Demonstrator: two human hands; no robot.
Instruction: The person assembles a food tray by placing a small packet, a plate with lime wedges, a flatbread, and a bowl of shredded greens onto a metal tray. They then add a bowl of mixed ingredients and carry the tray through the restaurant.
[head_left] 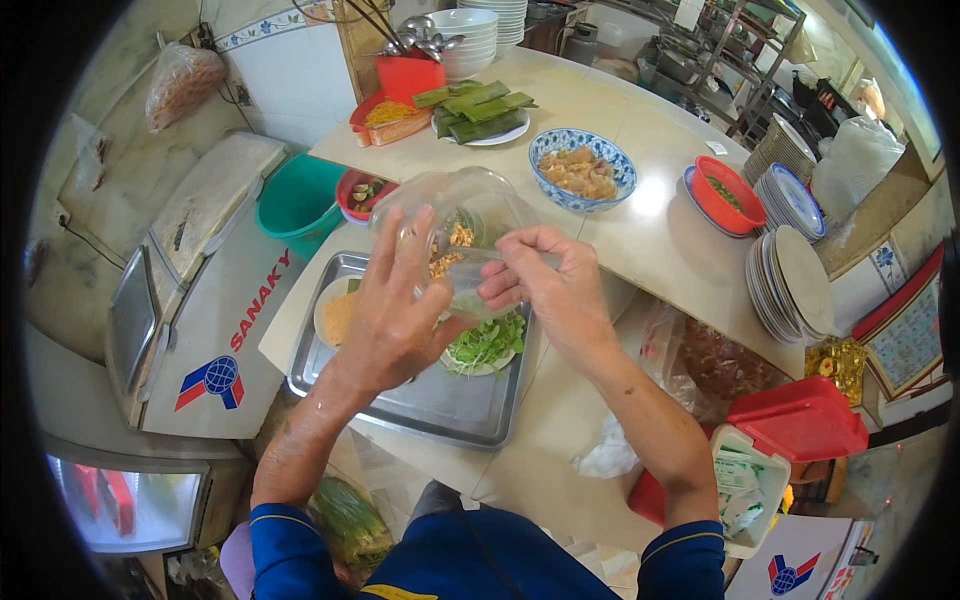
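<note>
A clear plastic container [475, 185] is tilted between my hands above the metal tray [470, 408]. Crumbly golden-brown bits, like chopped peanuts [460, 236], show through its wall; whether all of them lie inside it is hard to tell. My left hand [400, 305] has its fingers curved round the near left side. On the right, my right hand [555, 285] pinches the container's edge between thumb and fingers. Beneath them on the tray is a plate of chopped green leaves [486, 345]. A tan, round-edged food piece [340, 318] lies at the tray's left, partly behind my left hand.
Behind the tray stand a blue-patterned bowl of pale food [580, 175], a plate of folded green leaves [485, 110] and a red basket [395, 120]. A green tub [298, 205] is at left. Stacked plates [790, 285] and a red-lidded box [750, 480] are at right.
</note>
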